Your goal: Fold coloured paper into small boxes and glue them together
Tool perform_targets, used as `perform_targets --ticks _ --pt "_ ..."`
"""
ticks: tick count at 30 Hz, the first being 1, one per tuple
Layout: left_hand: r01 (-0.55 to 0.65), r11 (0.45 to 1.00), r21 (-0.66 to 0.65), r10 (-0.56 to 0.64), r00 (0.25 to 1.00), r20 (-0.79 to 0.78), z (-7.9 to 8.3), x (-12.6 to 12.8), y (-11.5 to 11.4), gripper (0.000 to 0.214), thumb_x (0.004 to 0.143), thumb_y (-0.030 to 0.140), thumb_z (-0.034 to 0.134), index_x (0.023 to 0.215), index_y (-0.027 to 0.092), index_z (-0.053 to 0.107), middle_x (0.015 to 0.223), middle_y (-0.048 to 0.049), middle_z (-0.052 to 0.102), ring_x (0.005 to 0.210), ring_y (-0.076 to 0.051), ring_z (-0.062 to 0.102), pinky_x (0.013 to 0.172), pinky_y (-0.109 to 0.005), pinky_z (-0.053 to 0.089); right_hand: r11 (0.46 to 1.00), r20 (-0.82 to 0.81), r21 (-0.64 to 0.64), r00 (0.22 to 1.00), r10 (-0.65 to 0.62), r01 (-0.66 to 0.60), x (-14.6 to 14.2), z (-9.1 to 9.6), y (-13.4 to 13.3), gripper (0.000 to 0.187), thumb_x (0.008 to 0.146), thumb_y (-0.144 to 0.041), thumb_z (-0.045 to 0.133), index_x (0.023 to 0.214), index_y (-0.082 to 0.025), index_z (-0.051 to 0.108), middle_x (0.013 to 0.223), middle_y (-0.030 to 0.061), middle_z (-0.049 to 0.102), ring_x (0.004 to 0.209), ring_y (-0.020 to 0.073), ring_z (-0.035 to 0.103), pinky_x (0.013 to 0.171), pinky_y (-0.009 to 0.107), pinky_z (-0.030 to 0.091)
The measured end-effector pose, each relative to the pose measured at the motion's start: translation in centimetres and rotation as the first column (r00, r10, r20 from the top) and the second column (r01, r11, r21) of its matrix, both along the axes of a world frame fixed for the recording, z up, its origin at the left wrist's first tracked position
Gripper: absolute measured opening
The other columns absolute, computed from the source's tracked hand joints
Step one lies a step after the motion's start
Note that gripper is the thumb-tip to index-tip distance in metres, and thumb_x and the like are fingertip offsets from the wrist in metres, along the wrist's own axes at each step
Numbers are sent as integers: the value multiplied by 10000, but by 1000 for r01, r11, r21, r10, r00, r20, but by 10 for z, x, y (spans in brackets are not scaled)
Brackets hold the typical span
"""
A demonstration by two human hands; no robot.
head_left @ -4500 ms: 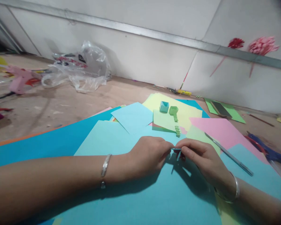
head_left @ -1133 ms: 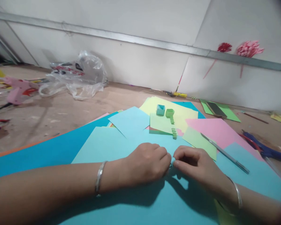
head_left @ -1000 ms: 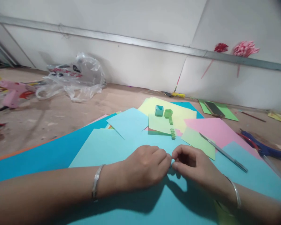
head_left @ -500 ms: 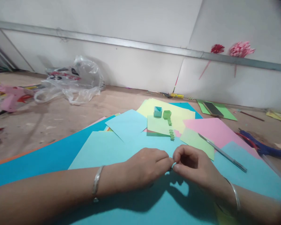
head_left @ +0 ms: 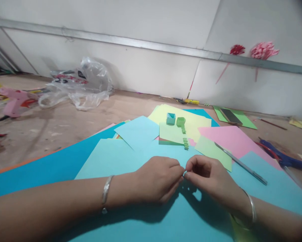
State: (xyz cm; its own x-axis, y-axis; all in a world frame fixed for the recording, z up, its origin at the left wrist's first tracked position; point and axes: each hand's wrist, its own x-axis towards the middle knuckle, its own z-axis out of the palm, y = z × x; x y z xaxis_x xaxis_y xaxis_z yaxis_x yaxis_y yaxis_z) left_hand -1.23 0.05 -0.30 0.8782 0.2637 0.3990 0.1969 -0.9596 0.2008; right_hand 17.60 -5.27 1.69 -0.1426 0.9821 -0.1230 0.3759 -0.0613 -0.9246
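Over a large light-blue sheet (head_left: 191,222), my left hand (head_left: 159,179) and my right hand (head_left: 208,174) meet fingertip to fingertip. Both are closed in a pinch on a tiny light-blue paper piece (head_left: 184,173), mostly hidden by the fingers. Beyond them stand a small light-blue paper box (head_left: 170,118) and a small green paper cup (head_left: 181,121). Folded green paper strips (head_left: 185,144) lie by a pale green square (head_left: 171,133). To the right of my right hand, a grey pen (head_left: 241,164) rests across coloured sheets.
Scissors with blue handles (head_left: 287,158) lie at right, and a phone (head_left: 230,116) rests on green paper. At left are a pink glue gun (head_left: 13,102) and a clear plastic bag (head_left: 90,84). Pink paper flowers (head_left: 263,51) hang on the white wall behind.
The view has shifted slightly, so the background sits a little differently. The left fingers have curled in slightly more; both hands still meet at the same spot.
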Motion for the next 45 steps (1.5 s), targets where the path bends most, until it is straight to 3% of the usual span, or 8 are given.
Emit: perform_targets --ticks 8,15,17,21,25,30,34,45 --pt "-83 961 -265 95 995 34 -2 2 1 304 980 238 338 803 160 572 712 -29 625 617 -153 546 575 -263 397 954 116 298 993 1 -36 5 -3 1 78 809 -255 613 832 -197 660 795 32 661 705 154 600 655 291 506" --pt "-148 781 -607 204 979 24 9 4 -2 117 888 212 569 922 149 662 801 -13 693 690 -130 603 637 -232 462 961 22 274 999 -43 35 6 0 2 94 783 -277 639 743 -194 623 711 10 625 656 137 584 614 262 505" --pt "-145 773 -617 219 975 46 9 5 -2 91 870 211 606 898 150 668 786 -8 691 683 -126 599 630 -225 458 967 -25 247 998 -52 57 6 1 2 113 778 -299 647 750 -194 615 700 6 619 644 134 583 597 257 506" --pt "-178 868 -463 264 956 128 3 3 0 151 918 182 520 900 158 668 749 -4 667 652 -121 578 614 -225 438 960 19 279 999 -47 40 7 -1 2 100 792 -286 625 760 -192 609 732 18 627 670 143 594 618 267 517" --pt "-206 968 -141 225 964 139 -6 0 2 243 960 200 417 880 150 640 739 -35 631 655 -151 558 591 -256 421 928 191 366 982 -5 -66 9 -4 1 61 841 -235 581 819 -194 621 770 30 655 693 152 612 649 281 523" --pt "-223 965 138 215 974 65 -11 -3 1 251 944 123 385 854 157 617 730 -35 608 641 -167 517 547 -275 377 730 445 616 896 -12 -296 11 -12 1 102 907 -184 537 899 -199 638 818 51 686 734 160 628 654 269 516" --pt "-206 960 188 212 977 -8 -10 -3 1 230 914 85 397 868 165 607 739 -31 605 649 -172 511 544 -276 377 631 529 677 847 -57 -380 11 -17 1 162 933 -174 487 914 -197 646 832 77 703 753 179 643 669 287 523" --pt "-184 971 151 182 983 27 -7 0 -2 243 912 86 404 829 159 620 710 -30 617 622 -163 533 540 -263 388 608 480 708 876 -42 -359 9 -10 3 213 892 -100 438 815 -195 613 697 51 650 618 155 589 567 261 482"
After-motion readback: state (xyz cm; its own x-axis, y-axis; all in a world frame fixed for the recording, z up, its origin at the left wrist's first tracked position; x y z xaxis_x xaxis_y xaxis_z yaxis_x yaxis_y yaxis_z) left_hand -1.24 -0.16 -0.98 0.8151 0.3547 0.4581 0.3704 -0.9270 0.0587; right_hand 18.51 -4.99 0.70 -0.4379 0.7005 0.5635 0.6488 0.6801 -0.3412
